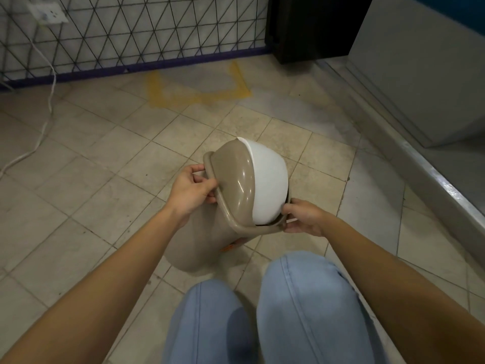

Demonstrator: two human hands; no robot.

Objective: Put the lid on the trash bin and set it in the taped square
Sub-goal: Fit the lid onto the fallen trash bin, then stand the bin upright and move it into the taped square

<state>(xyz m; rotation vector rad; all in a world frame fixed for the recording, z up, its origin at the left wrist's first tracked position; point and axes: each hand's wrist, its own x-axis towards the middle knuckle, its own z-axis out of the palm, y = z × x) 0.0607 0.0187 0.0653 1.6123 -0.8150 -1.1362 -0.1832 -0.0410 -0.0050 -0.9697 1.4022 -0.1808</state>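
Note:
A beige trash bin (207, 240) stands on the tiled floor in front of my knees. On its top sits a beige lid (233, 177) with a white swing flap (267, 185), tilted toward the left. My left hand (191, 190) grips the lid's left rim. My right hand (301, 216) pinches the lid's near right corner. A square of yellow tape (199, 97) marks the floor farther ahead, against the wall, with nothing inside it.
A wire mesh panel (131, 32) lines the wall behind the tape. A white cable (49, 101) trails from a wall socket (49, 13) at the left. A dark cabinet (315, 27) stands at the back right, with a raised metal ledge (433, 179) along the right.

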